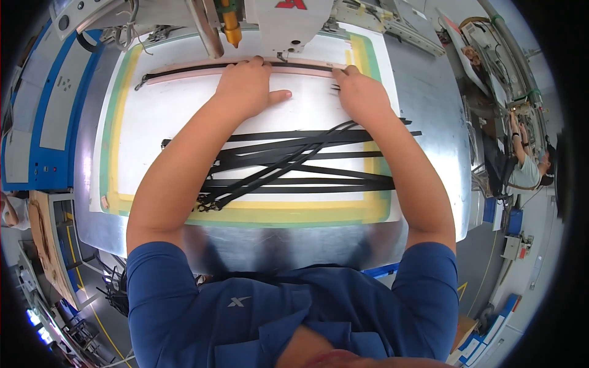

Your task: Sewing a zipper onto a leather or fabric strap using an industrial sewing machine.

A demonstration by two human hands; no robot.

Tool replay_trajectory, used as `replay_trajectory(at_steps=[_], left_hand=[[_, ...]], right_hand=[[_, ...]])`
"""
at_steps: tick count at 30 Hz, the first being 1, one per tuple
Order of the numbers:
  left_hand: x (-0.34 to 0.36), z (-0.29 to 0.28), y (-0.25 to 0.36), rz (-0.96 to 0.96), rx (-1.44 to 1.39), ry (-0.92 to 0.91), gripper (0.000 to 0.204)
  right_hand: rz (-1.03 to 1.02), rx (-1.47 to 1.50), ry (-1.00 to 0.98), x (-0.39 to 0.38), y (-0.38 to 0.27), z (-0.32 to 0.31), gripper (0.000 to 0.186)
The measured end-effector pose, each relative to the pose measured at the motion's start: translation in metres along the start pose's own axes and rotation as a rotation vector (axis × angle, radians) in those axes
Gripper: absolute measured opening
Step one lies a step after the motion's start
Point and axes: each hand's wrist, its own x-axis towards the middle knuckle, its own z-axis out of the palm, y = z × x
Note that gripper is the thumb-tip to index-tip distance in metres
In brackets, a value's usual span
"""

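Note:
A long black strap [202,69] lies along a pale pink strip [178,78] across the far part of the white work sheet. A small metal clip [140,83] is at its left end. My left hand [248,89] rests on the strap with its fingertips, thumb stretched out to the right and apart from them. At the strap's right end my right hand [363,93] is closed, thumb and forefinger pinching there. Thin dark tips [335,88] stick out beneath that hand; what they belong to is hidden. Nearer me lies a loose pile of black straps [288,153].
A white machine head [288,27] and a brass-coloured nozzle [231,30] hang just beyond my hands. Green and yellow tape [245,214] borders the sheet on a metal table [429,147]. A blue cabinet [55,110] stands left; another person [527,165] is far right.

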Motion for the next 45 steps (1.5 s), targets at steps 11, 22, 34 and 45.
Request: replay_trajectory(at_steps=[11,22,34,45], left_hand=[[0.008,0.001,0.037,-0.079,0.05,0.01,0.071],[0.015,0.009,0.059,-0.02,0.021,0.073,0.071],[0.027,0.015,0.09,-0.042,0.041,0.086,0.074],[0.027,0.014,0.101,-0.046,0.001,0.067,0.076]], right_hand=[[-0.029,0.01,0.011,-0.009,0.017,0.001,0.04],[-0.007,0.054,-0.019,-0.01,0.023,0.003,0.046],[-0.12,0.146,0.065,-0.008,0.026,0.014,0.04],[-0.155,0.196,0.063,-0.008,0.024,0.016,0.036]])
